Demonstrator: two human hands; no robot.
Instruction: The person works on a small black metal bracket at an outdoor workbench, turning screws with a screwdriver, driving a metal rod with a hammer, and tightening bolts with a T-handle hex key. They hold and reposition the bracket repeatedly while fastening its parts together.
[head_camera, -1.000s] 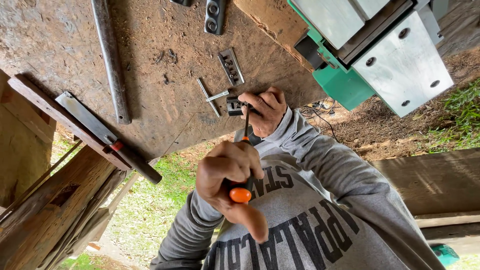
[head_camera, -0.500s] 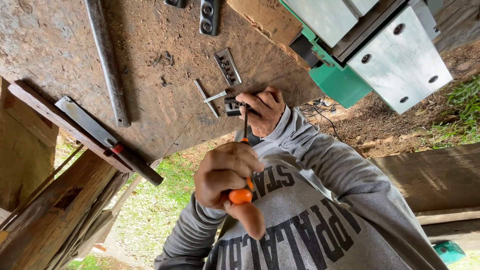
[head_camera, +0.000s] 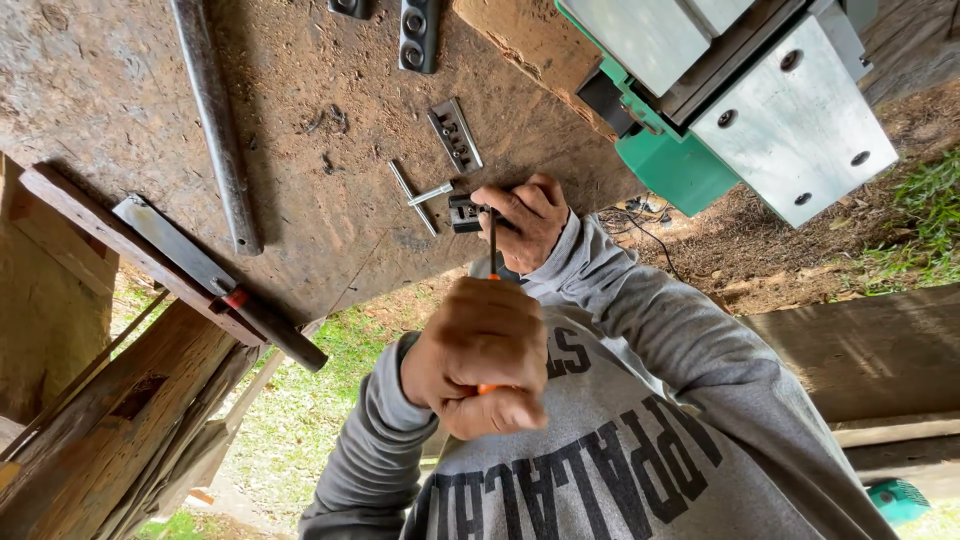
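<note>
Gripping an orange-handled screwdriver (head_camera: 490, 290), one hand (head_camera: 480, 365) is clenched round the handle, the shaft running to a small dark metal part (head_camera: 463, 212) on the worn board (head_camera: 330, 170). The other hand (head_camera: 525, 220) pinches that part at the board's edge. Nearby lie a metal pin (head_camera: 430, 193), a slotted plate (head_camera: 455, 135) and a long rod (head_camera: 215, 125). Which hand is left or right cannot be told.

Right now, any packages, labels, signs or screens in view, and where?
Printed lettering: across the chest of the grey sweatshirt, bottom centre, below the left hand gripping the screwdriver; large dark block letters.
No packages, signs or screens; no label visible on the metal part held by the right hand.
</note>
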